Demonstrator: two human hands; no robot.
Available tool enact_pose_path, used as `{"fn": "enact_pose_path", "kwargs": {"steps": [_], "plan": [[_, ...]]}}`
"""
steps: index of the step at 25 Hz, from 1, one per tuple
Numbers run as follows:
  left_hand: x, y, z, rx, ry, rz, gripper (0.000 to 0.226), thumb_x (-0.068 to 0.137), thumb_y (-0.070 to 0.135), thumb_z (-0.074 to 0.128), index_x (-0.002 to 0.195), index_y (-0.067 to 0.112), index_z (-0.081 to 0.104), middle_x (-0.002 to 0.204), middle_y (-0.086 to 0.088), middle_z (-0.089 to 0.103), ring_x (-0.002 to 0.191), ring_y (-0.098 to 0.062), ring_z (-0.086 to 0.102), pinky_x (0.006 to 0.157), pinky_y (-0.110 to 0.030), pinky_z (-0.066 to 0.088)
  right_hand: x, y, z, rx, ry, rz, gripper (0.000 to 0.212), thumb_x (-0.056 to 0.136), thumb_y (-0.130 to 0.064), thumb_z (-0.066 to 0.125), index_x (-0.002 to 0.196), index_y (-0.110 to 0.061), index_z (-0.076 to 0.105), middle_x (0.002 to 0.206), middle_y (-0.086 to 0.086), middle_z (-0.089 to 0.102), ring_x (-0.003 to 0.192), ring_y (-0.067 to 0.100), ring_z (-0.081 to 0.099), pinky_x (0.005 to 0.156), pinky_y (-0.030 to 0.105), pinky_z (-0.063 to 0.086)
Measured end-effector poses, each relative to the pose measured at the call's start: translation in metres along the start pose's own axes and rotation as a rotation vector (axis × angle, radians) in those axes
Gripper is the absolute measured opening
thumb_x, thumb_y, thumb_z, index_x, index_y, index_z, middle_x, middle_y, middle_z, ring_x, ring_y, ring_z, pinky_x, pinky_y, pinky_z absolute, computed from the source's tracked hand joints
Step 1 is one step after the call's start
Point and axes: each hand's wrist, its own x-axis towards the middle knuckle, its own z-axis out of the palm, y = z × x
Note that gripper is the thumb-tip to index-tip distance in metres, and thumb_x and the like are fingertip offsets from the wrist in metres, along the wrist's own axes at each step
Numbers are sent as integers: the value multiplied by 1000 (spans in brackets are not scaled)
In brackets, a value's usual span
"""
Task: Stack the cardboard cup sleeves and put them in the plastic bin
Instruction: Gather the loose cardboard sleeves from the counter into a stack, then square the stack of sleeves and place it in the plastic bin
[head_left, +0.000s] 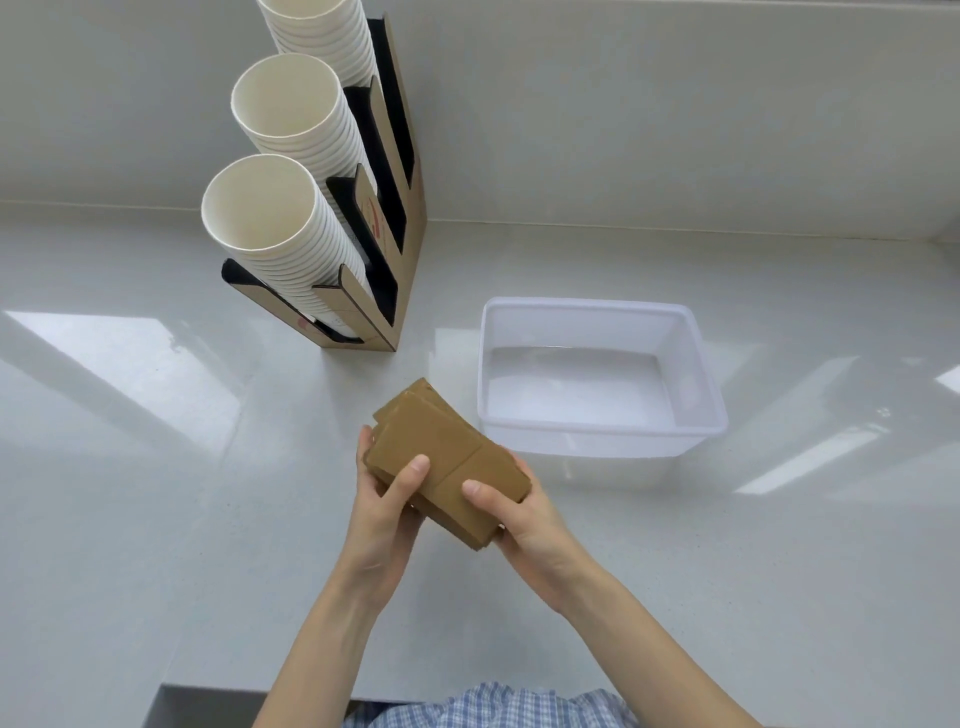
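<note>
A stack of flat brown cardboard cup sleeves (441, 447) is held above the white counter, just left of the plastic bin. My left hand (387, 506) grips the stack's near left end, thumb on top. My right hand (519, 512) grips the near right end, thumb pressed on the top sleeve. The sleeves are slightly fanned, with a few edges sticking out at the far end and underneath. The clear plastic bin (698, 364) stands to the right on the counter with nothing in it.
A cardboard cup holder (410, 249) with three slanted stacks of white paper cups (260, 208) stands at the back left. The white counter (156, 467) meets a wall behind and ends at a front edge near my body.
</note>
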Motion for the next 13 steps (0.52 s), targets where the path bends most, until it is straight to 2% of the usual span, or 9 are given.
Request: {"fn": "enact_pose_path", "kwargs": {"steps": [2,3,5,8,10,13], "plan": [[0,-3,-2,20,-52,-50,107,45,48,83,136,32,28,132,-8,54,117,-25,56,94,-38,47,-10,-3,-15,-95,45,-24,86,57,-34,78,132,-22,38,125,4,61,112,16,60,90,29,51],[0,-5,-3,50,-80,-69,110,43,50,83,136,37,27,130,-4,56,117,-22,56,93,-35,48,-16,-5,-23,-145,69,-35,85,56,-33,78,131,-24,38,122,1,63,109,12,62,89,27,52],[-2,-8,-3,183,-161,-100,112,42,52,82,135,43,21,125,6,60,115,-13,57,89,-28,50,-30,-13,-38,-259,103,-46,79,60,-27,77,128,-29,38,113,-7,64,96,-2,65,76,17,55],[-2,-11,1,390,-293,-142,94,58,37,74,135,35,21,126,10,57,112,-4,57,85,-19,50,-44,-19,-60,-423,109,-47,73,70,-14,74,126,-36,33,109,-13,62,86,-11,64,68,9,51],[2,-14,7,505,-325,-167,89,57,38,72,130,35,22,128,12,52,114,-5,54,87,-19,47,-49,-20,-70,-500,122,-63,74,73,-8,72,129,-34,32,113,-12,60,90,-10,63,73,11,52],[10,-22,12,698,-335,-127,77,50,47,69,114,45,26,127,15,43,120,-4,42,97,-22,38,-50,-21,-81,-630,151,-103,80,71,-8,73,132,-34,29,119,-12,57,105,-1,57,89,15,47]]}}
